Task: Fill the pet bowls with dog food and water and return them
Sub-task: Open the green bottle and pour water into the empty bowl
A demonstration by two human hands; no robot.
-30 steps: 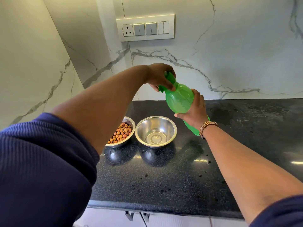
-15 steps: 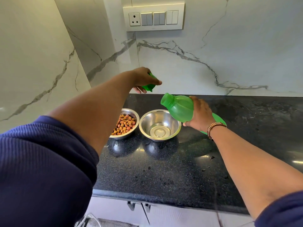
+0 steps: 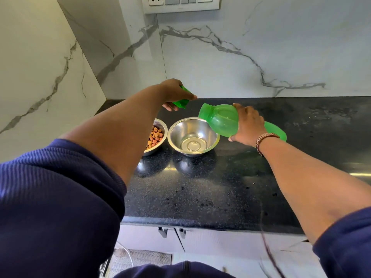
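On a black bench (image 3: 200,189), the right hand (image 3: 248,125) grips a tilted green bottle (image 3: 220,120), mouth over the rim of an empty steel bowl (image 3: 193,137). The neighbouring bowl (image 3: 155,137) already holds kibble. The left hand (image 3: 176,93) is closed around the cap (image 3: 181,102); watering and returning remain.

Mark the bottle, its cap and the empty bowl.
bottle (image 3: 222,122), head view, shoulder below the open mouth
cap (image 3: 181,102), head view, part showing under the left hand
empty bowl (image 3: 180,135), head view, inner wall

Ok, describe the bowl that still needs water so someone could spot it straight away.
On the black counter by the marble wall stand two steel bowls. It is the right bowl, under the tilted green bottle's mouth. Unlike the left bowl, it holds no kibble.
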